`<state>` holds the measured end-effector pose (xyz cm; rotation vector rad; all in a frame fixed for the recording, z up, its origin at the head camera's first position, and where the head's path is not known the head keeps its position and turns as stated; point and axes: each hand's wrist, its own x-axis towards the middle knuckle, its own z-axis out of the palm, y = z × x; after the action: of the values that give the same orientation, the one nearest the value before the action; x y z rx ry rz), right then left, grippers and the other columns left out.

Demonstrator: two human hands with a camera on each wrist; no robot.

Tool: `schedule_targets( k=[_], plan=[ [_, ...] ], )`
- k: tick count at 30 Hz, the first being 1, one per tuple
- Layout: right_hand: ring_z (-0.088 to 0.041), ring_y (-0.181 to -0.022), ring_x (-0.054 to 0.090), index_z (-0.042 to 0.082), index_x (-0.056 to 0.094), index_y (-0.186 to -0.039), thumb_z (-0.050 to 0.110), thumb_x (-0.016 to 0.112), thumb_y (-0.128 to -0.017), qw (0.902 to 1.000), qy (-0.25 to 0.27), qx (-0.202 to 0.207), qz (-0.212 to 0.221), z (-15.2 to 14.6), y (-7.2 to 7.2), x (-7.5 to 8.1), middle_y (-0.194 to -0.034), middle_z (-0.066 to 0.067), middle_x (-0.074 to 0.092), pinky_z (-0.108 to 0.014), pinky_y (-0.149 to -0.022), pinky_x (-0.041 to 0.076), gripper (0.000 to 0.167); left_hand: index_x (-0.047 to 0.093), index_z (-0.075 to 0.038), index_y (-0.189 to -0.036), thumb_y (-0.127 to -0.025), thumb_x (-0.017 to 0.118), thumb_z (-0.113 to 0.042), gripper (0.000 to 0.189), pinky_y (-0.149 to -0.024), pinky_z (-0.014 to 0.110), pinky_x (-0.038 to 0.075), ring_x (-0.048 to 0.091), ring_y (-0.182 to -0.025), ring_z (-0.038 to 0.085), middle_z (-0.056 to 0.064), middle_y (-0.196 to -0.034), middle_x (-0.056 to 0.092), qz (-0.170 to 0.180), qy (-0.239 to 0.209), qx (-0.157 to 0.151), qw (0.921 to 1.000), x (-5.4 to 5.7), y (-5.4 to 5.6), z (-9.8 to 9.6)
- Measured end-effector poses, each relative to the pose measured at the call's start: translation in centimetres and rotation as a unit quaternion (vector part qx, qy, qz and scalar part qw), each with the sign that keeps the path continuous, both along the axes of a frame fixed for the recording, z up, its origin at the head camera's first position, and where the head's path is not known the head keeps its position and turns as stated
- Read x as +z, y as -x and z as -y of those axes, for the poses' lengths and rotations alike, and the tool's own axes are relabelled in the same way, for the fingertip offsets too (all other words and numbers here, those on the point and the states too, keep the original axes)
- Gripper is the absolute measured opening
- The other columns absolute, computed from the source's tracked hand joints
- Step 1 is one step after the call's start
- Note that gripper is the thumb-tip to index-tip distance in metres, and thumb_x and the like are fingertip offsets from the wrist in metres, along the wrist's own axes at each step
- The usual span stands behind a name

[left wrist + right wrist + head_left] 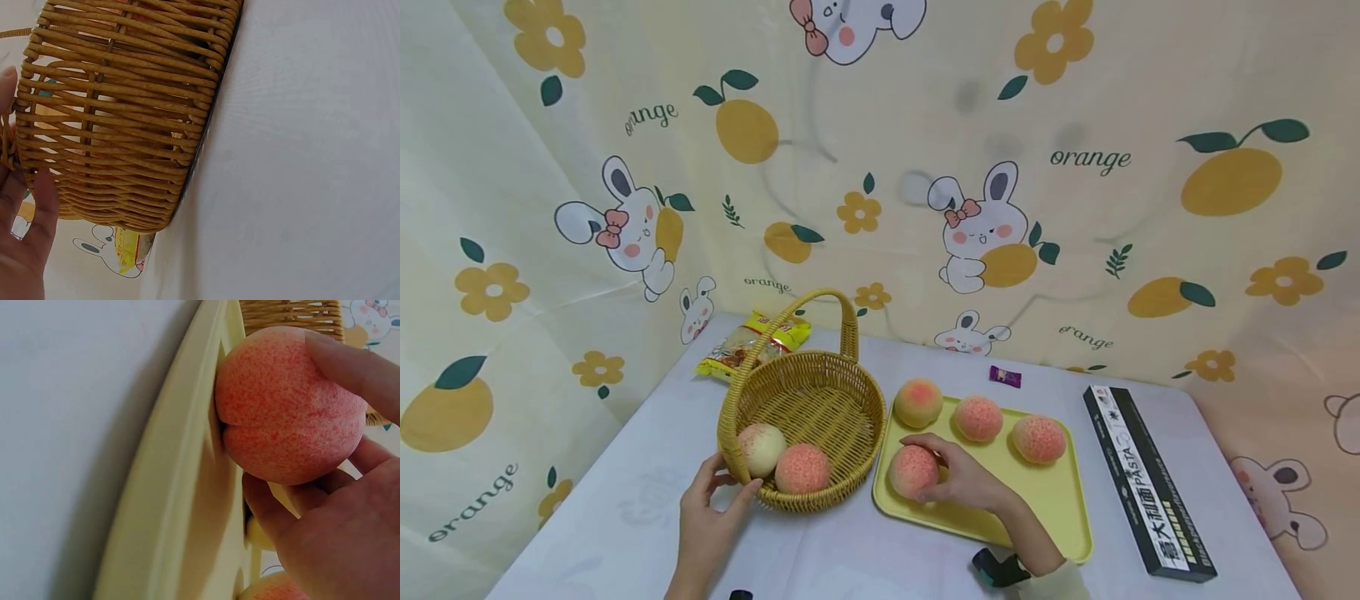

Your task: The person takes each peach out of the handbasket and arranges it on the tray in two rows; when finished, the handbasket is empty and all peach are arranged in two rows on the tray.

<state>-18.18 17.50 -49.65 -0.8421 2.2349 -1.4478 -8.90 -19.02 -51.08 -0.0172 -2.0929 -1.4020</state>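
My left hand (711, 508) grips the near left rim of the wicker basket (865, 392), where its handle joins. Inside the basket lie a pale peach (762, 450) and a pinker peach (803, 469). My right hand (966, 477) holds a pink peach (912, 472) between thumb and fingers, at the left front part of the yellow tray (1037, 508). In the right wrist view, this peach (287, 406) is right at the tray's surface. Farther back on the tray sit a yellowish peach (918, 403) and two pink ones, a middle peach (978, 418) and a right peach (1039, 439).
A yellow snack bag (730, 350) lies behind the basket. A small purple packet (1005, 377) lies beyond the tray, and a long black pasta box (1150, 483) is to its right. A printed cloth (880, 125) hangs behind the white table (625, 500).
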Motion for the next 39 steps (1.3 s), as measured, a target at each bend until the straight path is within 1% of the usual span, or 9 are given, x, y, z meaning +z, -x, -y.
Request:
schedule_targets(
  k=[4, 8, 10, 16, 19, 22, 26, 32, 39],
  plan=[
    [-0.029, -0.132, 0.046, 0.002, 0.047, -0.144, 0.011, 0.08, -0.079, 1.0, -0.002, 0.005, 0.002, 0.0, 0.1, 0.1, -0.143, -0.013, 0.052, -0.053, -0.113, 0.029, 0.074, 0.064, -0.002, -0.121, -0.074, 0.083, 0.008, 0.052, -0.082, 0.016, 0.046, 0.06, -0.089, 0.009, 0.002, -0.106, 0.067, -0.005, -0.008, -0.005, 0.9999, 0.0, 0.0, 0.0],
    [-0.029, -0.131, 0.047, 0.002, 0.047, -0.144, 0.008, 0.079, -0.079, 1.0, -0.002, 0.005, -0.002, 0.1, 0.1, 0.2, -0.143, -0.014, 0.052, -0.039, -0.111, 0.033, 0.073, 0.063, -0.001, -0.122, -0.073, 0.083, 0.009, 0.053, -0.082, 0.016, 0.046, 0.059, -0.088, 0.008, 0.005, -0.105, 0.067, 0.004, -0.001, 0.003, 1.0, -0.1, 0.0, 0.1],
    [-0.029, -0.131, 0.047, 0.002, 0.048, -0.144, 0.007, 0.078, -0.079, 1.0, -0.003, 0.004, -0.008, 0.1, 0.1, 0.3, -0.143, -0.014, 0.053, -0.037, -0.111, 0.034, 0.072, 0.063, 0.0, -0.122, -0.073, 0.083, 0.01, 0.054, -0.083, 0.016, 0.046, 0.059, -0.088, 0.008, 0.007, -0.106, 0.067, 0.013, 0.005, 0.01, 0.9999, 0.0, 0.0, 0.0],
    [-0.036, -0.133, 0.045, 0.0, 0.048, -0.143, 0.002, 0.076, -0.079, 0.9993, 0.005, -0.001, -0.037, -0.2, 0.2, 0.9, -0.144, -0.019, 0.051, -0.057, -0.113, 0.031, 0.07, 0.062, 0.004, -0.12, -0.073, 0.081, 0.013, 0.051, -0.083, 0.017, 0.046, 0.058, -0.089, 0.007, 0.01, -0.104, 0.067, 0.024, -0.001, 0.02, 0.9995, 1.1, -0.3, -0.7],
    [-0.041, -0.134, 0.043, -0.001, 0.049, -0.142, -0.005, 0.072, -0.077, 0.9984, 0.023, -0.001, -0.052, -0.4, 0.4, 1.2, -0.144, -0.021, 0.05, -0.061, -0.112, 0.029, 0.069, 0.062, 0.004, -0.119, -0.072, 0.081, 0.014, 0.052, -0.082, 0.017, 0.046, 0.058, -0.088, 0.007, 0.009, -0.103, 0.066, 0.018, -0.001, 0.021, 0.9996, 1.1, -0.2, -0.7],
    [-0.042, -0.135, 0.042, -0.001, 0.049, -0.142, -0.006, 0.072, -0.077, 0.9978, 0.033, 0.002, -0.058, -0.5, 0.7, 1.4, -0.144, -0.02, 0.051, -0.061, -0.113, 0.028, 0.069, 0.063, 0.001, -0.12, -0.071, 0.083, 0.013, 0.054, -0.082, 0.017, 0.047, 0.059, -0.088, 0.007, 0.006, -0.103, 0.066, 0.009, -0.003, 0.016, 0.9998, 0.4, 0.0, -0.3],
    [-0.046, -0.135, 0.041, -0.005, 0.047, -0.142, -0.001, 0.074, -0.082, 0.9976, 0.044, 0.008, -0.053, -0.4, 1.1, 2.2, -0.144, -0.022, 0.05, -0.059, -0.113, 0.028, 0.066, 0.064, -0.001, -0.121, -0.071, 0.084, 0.011, 0.055, -0.081, 0.016, 0.047, 0.059, -0.089, 0.007, 0.003, -0.104, 0.066, -0.003, -0.002, 0.004, 1.0, -0.2, 0.1, 0.0],
    [-0.043, -0.135, 0.043, -0.009, 0.044, -0.143, 0.006, 0.074, -0.089, 0.9971, 0.05, 0.016, -0.056, 0.8, 1.7, 4.4, -0.145, -0.026, 0.048, -0.055, -0.114, 0.031, 0.063, 0.063, -0.002, -0.122, -0.074, 0.084, 0.007, 0.053, -0.082, 0.015, 0.046, 0.059, -0.091, 0.007, 0.004, -0.106, 0.067, -0.009, 0.007, 0.0, 0.9999, 0.0, 0.1, 0.0],
    [-0.034, -0.139, 0.041, 0.0, 0.046, -0.146, 0.008, 0.073, -0.09, 0.9974, 0.039, 0.045, -0.04, 3.4, 3.0, 5.7, -0.148, -0.017, 0.048, -0.054, -0.115, 0.03, 0.062, 0.064, -0.001, -0.121, -0.072, 0.084, 0.009, 0.053, -0.082, 0.015, 0.046, 0.058, -0.09, 0.005, 0.005, -0.105, 0.067, 0.01, 0.0, 0.01, 0.9999, 0.1, 0.1, -0.1]
  ],
)
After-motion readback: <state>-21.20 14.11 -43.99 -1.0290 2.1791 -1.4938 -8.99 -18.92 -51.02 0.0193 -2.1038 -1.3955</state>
